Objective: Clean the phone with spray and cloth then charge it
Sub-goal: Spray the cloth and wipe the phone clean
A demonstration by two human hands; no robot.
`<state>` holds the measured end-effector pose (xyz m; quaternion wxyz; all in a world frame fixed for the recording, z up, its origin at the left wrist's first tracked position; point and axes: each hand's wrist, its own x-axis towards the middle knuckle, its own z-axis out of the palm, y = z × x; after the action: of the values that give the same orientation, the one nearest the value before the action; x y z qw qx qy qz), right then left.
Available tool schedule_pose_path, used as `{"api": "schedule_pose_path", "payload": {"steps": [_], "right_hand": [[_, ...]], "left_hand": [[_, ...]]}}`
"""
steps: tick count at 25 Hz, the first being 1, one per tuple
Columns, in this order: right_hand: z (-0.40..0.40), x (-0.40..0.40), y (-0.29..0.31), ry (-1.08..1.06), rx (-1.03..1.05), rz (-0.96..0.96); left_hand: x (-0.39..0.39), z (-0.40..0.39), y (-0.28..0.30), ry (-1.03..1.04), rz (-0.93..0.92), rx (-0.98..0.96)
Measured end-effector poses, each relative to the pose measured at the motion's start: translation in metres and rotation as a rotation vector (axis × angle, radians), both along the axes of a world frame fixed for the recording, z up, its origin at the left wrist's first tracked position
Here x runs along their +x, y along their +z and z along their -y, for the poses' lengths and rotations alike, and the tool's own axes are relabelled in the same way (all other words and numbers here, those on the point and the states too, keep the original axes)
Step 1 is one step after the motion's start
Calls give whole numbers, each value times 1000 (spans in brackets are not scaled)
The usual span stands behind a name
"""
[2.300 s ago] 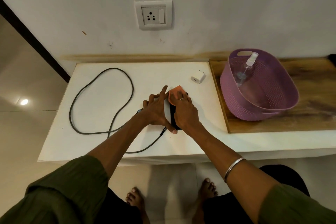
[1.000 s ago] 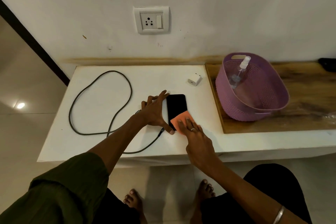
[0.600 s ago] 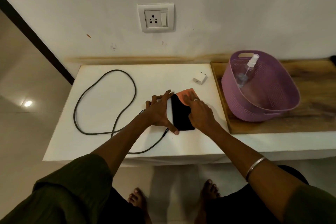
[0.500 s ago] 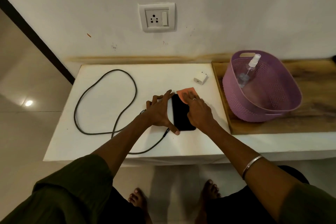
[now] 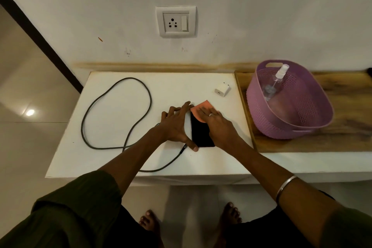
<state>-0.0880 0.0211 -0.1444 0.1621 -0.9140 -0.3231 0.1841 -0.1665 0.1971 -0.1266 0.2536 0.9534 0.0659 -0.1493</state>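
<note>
Right hand (image 5: 216, 125) was flat, fingers pressed together on top of an orange cloth (image 5: 199, 111), pinning it against the far end of the phone (image 5: 201, 134) rather than pinching it. Left hand (image 5: 175, 125) was spread open along the phone's left edge, thumb hooked round the near corner, bracing it, not gripping anything.

Using the phone as the reference: it lay flat, dark side up, on the white table (image 5: 120, 127). The cable (image 5: 112, 117) looped off well to its left, with one end running up to the phone's near-left corner; I couldn't tell if it was plugged in. The white charger brick (image 5: 222, 89) sat beyond it and a bit right, not touching. Further right, well apart, the purple basket (image 5: 291, 127) held the spray bottle (image 5: 274, 84) leaning against the wall. The wall socket (image 5: 175, 21) was straight above and behind.

If you ask me, wiping well here means long, light passes end to end, keeping that left hand firm so the phone doesn't skate, and watching the near-left corner so the cloth doesn't snag the cable.

No brand, label or writing readable anywhere, bottle included.
</note>
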Motion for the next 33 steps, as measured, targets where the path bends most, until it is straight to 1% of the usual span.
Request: {"api": "schedule_pose_path", "payload": {"steps": [1,2,4,7,8,9,10,13,14,15,17,18,19,20,22,24,26,27,28,29,31,33], "right_hand": [[4,3,2,-48,-20,-2],[4,1,4,-49,-46,57],[0,-12,4,57,-60,168],[-4,-36,0,292,-65,208],[1,-38,0,330,-12,214],[10,-36,2,308,40,207],[18,-32,2,242,54,208],[36,-17,-3,-6,-105,192],[32,-17,-6,-38,-113,172],[25,-20,-9,-5,-122,154],[13,-36,-14,175,-90,184],[11,-46,-15,264,2,227],[14,-53,-16,275,88,248],[19,-55,-18,252,135,244],[32,-48,-15,159,63,283],[42,-42,-13,-4,-21,222],[40,-43,-8,-103,-40,180],[37,-47,-6,-91,-44,168],[34,-53,-6,-23,-58,173],[30,-60,-7,81,-95,181],[27,-70,-10,244,-86,184],[34,-70,-8,238,-30,248]], "left_hand": [[0,1,0,-5,0,6],[0,1,1,-7,1,9],[1,0,1,-5,0,7],[1,1,0,6,-9,11],[2,1,0,9,-11,13],[2,1,-1,7,-10,14],[2,0,-1,1,-7,14],[0,1,-1,12,0,11],[0,1,-1,18,0,12],[1,1,-1,20,-1,11],[1,1,-1,13,-5,6],[1,1,-1,12,-2,7],[1,2,0,15,-2,8],[0,2,0,18,-5,6],[0,2,1,12,-8,6],[0,2,2,9,-3,12],[0,1,2,6,1,18],[0,1,1,3,2,21],[0,2,1,1,2,22],[0,2,1,1,2,22],[0,1,0,0,4,25],[1,1,-1,-9,6,30]]}}
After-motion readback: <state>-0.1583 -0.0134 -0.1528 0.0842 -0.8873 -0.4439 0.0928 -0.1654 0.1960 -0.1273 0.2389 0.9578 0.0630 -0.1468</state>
